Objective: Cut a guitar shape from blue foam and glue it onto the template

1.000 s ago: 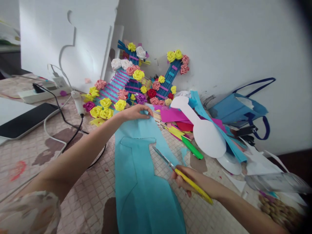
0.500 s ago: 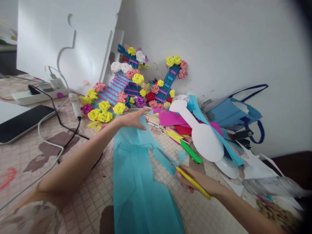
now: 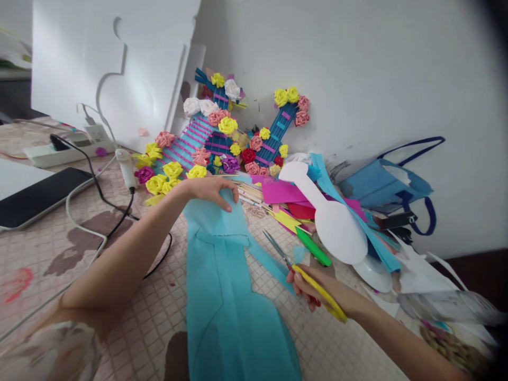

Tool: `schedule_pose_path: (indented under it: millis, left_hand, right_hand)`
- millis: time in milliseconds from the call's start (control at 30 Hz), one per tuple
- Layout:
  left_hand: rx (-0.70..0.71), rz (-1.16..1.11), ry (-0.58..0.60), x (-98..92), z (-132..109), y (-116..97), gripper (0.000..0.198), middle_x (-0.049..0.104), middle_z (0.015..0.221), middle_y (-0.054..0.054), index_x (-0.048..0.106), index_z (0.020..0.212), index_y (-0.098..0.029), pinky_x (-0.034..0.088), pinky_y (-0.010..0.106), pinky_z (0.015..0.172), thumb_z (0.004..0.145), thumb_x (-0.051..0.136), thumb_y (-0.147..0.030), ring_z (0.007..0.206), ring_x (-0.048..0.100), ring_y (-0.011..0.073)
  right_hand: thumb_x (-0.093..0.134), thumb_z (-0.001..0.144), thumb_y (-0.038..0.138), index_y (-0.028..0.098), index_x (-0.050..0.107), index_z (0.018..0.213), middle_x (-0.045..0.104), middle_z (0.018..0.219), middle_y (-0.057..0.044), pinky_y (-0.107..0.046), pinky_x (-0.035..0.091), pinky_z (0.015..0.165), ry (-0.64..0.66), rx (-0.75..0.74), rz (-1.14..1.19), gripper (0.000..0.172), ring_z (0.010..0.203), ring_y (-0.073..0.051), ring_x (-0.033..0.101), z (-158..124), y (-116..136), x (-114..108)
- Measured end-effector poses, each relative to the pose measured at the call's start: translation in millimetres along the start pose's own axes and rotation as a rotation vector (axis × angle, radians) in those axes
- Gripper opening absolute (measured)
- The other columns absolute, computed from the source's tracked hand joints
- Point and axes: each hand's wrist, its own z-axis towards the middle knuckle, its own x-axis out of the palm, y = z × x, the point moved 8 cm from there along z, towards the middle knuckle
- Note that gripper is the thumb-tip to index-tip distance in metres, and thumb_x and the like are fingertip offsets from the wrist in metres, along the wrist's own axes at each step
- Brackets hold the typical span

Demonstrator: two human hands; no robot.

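A long light-blue paper sheet (image 3: 238, 296) lies in front of me, with a dark outline drawn on it. Part of its right side is cut along a curve. At its far end my left hand (image 3: 212, 191) rests on the paper, with a gap between the bent fingers and the thumb. My right hand (image 3: 305, 286) holds scissors (image 3: 280, 247) with yellow and red handles, right of the sheet. Their blades point away from me, slightly parted and off the sheet. A narrow blue offcut (image 3: 270, 264) runs beneath them.
Flower-decorated blue models (image 3: 194, 137) stand against the wall. A white guitar-shaped cutout (image 3: 339, 230), a green cutter (image 3: 313, 247) and coloured paper (image 3: 283, 193) lie to the right, before a blue bag (image 3: 384, 182). A glue gun (image 3: 126, 168), cables and a laptop (image 3: 43, 196) are left.
My left hand's outstretched fingers have bent down toward the sheet's far edge. The scissors have tilted and their blades have parted a little. The view has shifted slightly.
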Motion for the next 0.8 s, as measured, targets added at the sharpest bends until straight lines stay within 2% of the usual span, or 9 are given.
schedule_pose_path:
  millis: [133,300,533,667,800]
  left_hand:
    - [0.003,-0.037,-0.025,0.2,3,0,0.021,0.072,0.099,0.002,0.072,0.094,-0.021,0.043,0.025,0.085,0.073,0.072,-0.024,0.095,0.064,0.0182]
    - [0.021,-0.175,-0.151,-9.9,-1,3,0.027,0.071,0.103,0.003,0.071,0.101,-0.019,0.046,0.026,0.085,0.075,0.071,-0.024,0.091,0.065,0.0163]
    - [-0.005,-0.361,-0.176,-10.4,-4,20,0.029,0.07,0.105,0.004,0.069,0.103,-0.019,0.051,0.025,0.077,0.075,0.072,-0.028,0.088,0.065,0.0151]
    - [-0.034,-0.437,-0.187,-8.8,-5,28,0.031,0.07,0.103,0.004,0.069,0.104,-0.02,0.052,0.024,0.076,0.075,0.073,-0.03,0.085,0.065,0.014]
    - [-0.08,-0.465,-0.206,-8.7,-7,36,0.033,0.069,0.103,0.005,0.07,0.105,-0.02,0.051,0.022,0.07,0.074,0.074,-0.03,0.08,0.065,0.0131]
  right_hand:
    - [0.042,0.089,0.065,0.019,0.053,0.098,0.046,0.078,0.002,-0.025,0.049,0.054,0.059,-0.069,-0.013,0.048,0.057,-0.009,0.046,-4,12,9]
    - [0.036,0.086,0.073,0.017,0.052,0.096,0.046,0.07,0.003,-0.028,0.049,0.056,0.172,-0.006,0.097,0.059,0.052,-0.008,0.046,-10,21,25]
    - [0.036,0.081,0.078,0.016,0.053,0.093,0.047,0.065,0.005,-0.024,0.043,0.046,0.138,0.078,0.05,0.065,0.045,-0.007,0.046,3,10,31]
    - [0.036,0.078,0.081,0.018,0.052,0.089,0.047,0.063,0.006,-0.022,0.039,0.04,0.129,0.108,0.156,0.066,0.043,-0.008,0.045,18,5,35]
    - [0.039,0.075,0.083,0.019,0.049,0.084,0.045,0.056,0.008,-0.022,0.038,0.039,0.121,0.125,0.274,0.065,0.04,-0.007,0.042,26,12,40]
